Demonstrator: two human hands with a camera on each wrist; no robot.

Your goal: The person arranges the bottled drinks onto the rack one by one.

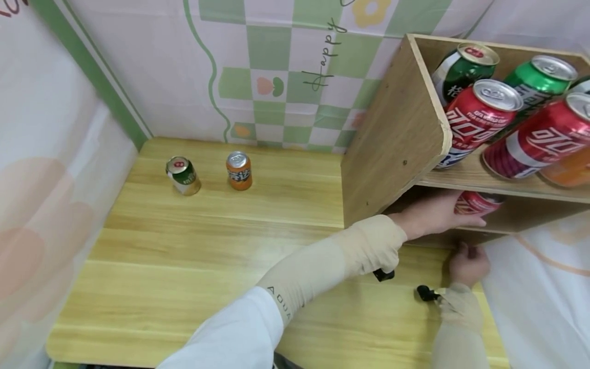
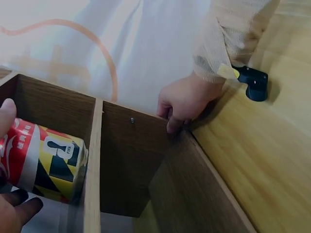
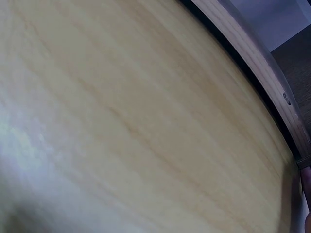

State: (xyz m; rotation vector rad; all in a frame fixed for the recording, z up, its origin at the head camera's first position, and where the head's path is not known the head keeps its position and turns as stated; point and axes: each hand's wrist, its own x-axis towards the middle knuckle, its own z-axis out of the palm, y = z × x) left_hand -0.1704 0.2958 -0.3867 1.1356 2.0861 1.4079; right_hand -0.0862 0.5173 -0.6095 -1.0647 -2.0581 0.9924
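My left hand (image 1: 433, 212) reaches into the middle compartment of the wooden shelf (image 1: 387, 138) and grips a red soda can (image 1: 475, 203). In the left wrist view the can (image 2: 39, 160) lies on its side, its yellow and black patterned end facing the divider board (image 2: 95, 160). The thumb is above the can and the fingers are below. My right hand (image 1: 469, 264) is low at the shelf's front, its curled fingers and thumb pinching the bottom corner, as the left wrist view shows. Only a sliver of that hand (image 3: 306, 189) appears in the right wrist view.
Several cans stand in the shelf's top compartment, including a red can (image 1: 484, 113) and a green can (image 1: 539, 82). A green and gold can (image 1: 183, 176) and an orange can (image 1: 239, 170) stand at the back left of the wooden table (image 1: 184, 266). Patterned cloth (image 1: 295, 66) hangs behind.
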